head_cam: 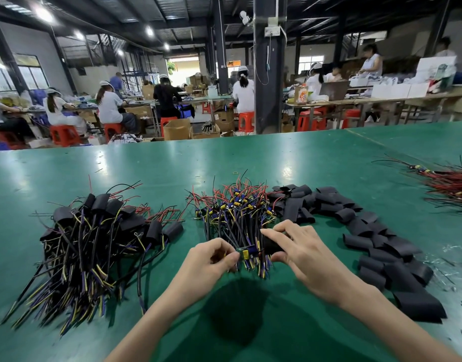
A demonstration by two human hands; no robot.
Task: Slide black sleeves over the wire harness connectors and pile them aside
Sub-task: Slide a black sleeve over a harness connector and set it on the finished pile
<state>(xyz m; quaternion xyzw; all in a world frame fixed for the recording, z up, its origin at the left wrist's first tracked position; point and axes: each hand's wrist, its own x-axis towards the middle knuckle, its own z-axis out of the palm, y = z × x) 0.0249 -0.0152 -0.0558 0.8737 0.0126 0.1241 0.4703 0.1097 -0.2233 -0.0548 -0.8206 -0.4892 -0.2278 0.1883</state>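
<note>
My left hand point(214, 257) pinches a wire harness by its small green connector board point(246, 253), above the near edge of the bare harness pile point(237, 212). My right hand point(295, 246) holds a black sleeve point(273, 245) between thumb and fingers, its mouth right at the connector board. Sleeved harnesses lie heaped at the left point(94, 236). Loose black sleeves point(368, 231) spread in a band from the centre to the near right.
The green table point(172, 163) stretches far ahead. Another bundle of red and black wires point(451, 186) lies at the far right. Small metal scraps point(449, 273) are scattered beside the sleeves. Other workers sit at benches in the background.
</note>
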